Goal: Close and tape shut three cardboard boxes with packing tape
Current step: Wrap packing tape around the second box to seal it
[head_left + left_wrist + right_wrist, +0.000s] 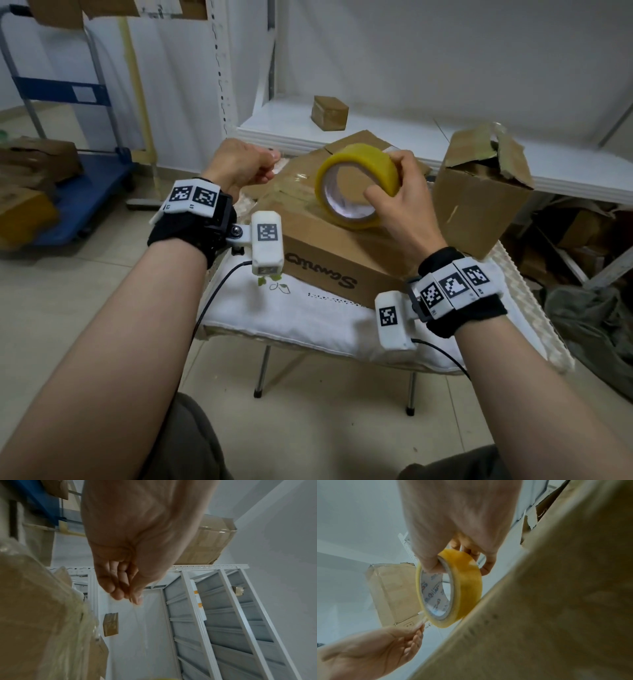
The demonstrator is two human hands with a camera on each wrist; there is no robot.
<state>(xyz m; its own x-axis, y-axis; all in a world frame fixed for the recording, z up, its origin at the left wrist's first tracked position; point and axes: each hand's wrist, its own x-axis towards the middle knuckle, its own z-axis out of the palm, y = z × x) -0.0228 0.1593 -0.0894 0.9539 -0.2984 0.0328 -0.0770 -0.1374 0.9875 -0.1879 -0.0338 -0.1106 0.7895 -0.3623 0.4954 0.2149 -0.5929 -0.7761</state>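
Note:
A closed cardboard box [329,240] with glossy tape strips on its lid lies on a white cushioned stool [308,318]. My right hand [394,192] grips a yellow packing tape roll [356,171] standing on edge on the lid, thumb inside the core, fingers over the rim. In the right wrist view the tape roll [464,588] touches the box [556,601]. My left hand [246,164] pinches the clear free end of the tape [135,601] to the left of the roll, above the box's far left corner. A second box [479,192] stands at the right with torn flaps open.
A small taped box [329,112] sits on the white shelf [394,130] behind. A blue trolley [68,164] with cardboard boxes stands at the left. Clutter and a dark cloth lie under the shelf at the right. My knees are near the stool's front edge.

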